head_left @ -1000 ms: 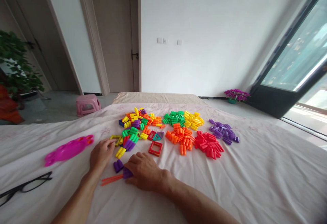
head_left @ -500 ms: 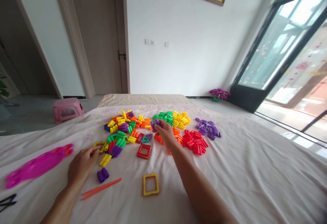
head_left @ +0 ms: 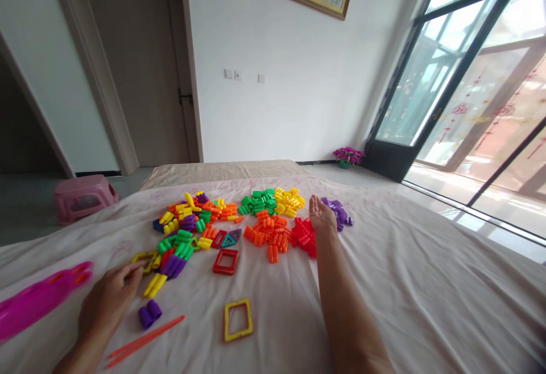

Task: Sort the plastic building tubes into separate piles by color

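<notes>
My left hand (head_left: 111,293) has its fingers drawn together at the near edge of a yellow square magnetic tile (head_left: 149,267), left of a mixed pile; anything pinched there is hidden. In front of it lie a purple double-tube piece (head_left: 150,313) and two thin orange sticks (head_left: 145,342). My right hand (head_left: 323,216) is open, palm turned left and fingers stretched, with nothing visible in it. It is beside the purple tube pieces (head_left: 341,213) and partly covers the red tube pieces (head_left: 303,236).
A mixed pile (head_left: 184,237) of coloured tube pieces lies left of centre. Green (head_left: 259,201), yellow (head_left: 290,201) and orange (head_left: 273,233) heaps sit further right. Red (head_left: 225,262) and yellow (head_left: 238,320) tile frames lie nearer. A magenta plastic piece (head_left: 42,300) is at left.
My right hand has moved right, from above the orange and green heaps to the purple heap, and the purple piece has left its opened fingers. The view has turned slightly right.
</notes>
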Tool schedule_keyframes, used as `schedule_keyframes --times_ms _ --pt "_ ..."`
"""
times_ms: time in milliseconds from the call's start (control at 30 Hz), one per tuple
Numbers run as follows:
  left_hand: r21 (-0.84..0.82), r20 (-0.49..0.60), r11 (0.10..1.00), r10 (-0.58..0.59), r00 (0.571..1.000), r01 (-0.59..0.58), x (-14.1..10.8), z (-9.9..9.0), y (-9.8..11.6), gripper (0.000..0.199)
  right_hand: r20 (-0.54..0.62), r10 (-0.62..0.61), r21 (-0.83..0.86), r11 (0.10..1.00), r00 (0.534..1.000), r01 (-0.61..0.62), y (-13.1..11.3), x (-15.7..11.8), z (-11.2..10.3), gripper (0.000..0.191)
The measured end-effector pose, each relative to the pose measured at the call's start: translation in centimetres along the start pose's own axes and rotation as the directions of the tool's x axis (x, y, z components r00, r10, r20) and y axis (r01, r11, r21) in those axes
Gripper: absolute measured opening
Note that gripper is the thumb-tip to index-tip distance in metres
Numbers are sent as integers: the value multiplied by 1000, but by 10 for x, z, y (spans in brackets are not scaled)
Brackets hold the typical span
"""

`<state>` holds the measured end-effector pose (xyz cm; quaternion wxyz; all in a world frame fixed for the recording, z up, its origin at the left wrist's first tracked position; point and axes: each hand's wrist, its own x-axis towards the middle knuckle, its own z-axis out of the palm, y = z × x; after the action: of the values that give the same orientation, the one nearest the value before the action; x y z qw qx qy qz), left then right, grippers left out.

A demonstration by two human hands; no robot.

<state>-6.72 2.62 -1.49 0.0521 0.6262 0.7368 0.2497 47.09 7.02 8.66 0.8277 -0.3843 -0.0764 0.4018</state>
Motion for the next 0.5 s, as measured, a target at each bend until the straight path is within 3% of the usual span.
schedule_keyframes --times_ms 67,167,300,400,500 --pt "-19 15 1000 16 1000 -15 1 2 -3 45 41 -7 12 1000 999 6 3 -3 -1 18" --pt "-26 17 999 27 999 -27 2 3 -6 44 206 6 -23 1000 979 -1 22 -15 8 27" --pt "-4 17 1000 -6 1000 7 1 1 -2 45 418 131 -195 980 899 -52 60 -53 31 38" --pt "-15 11 1000 -11 1000 11 -1 -2 3 46 593 236 -404 914 770 31 96 -94 45 40" --pt "-40 -16 999 32 999 -33 -3 -5 9 45 776 289 -521 794 560 312 130 -136 50 33"
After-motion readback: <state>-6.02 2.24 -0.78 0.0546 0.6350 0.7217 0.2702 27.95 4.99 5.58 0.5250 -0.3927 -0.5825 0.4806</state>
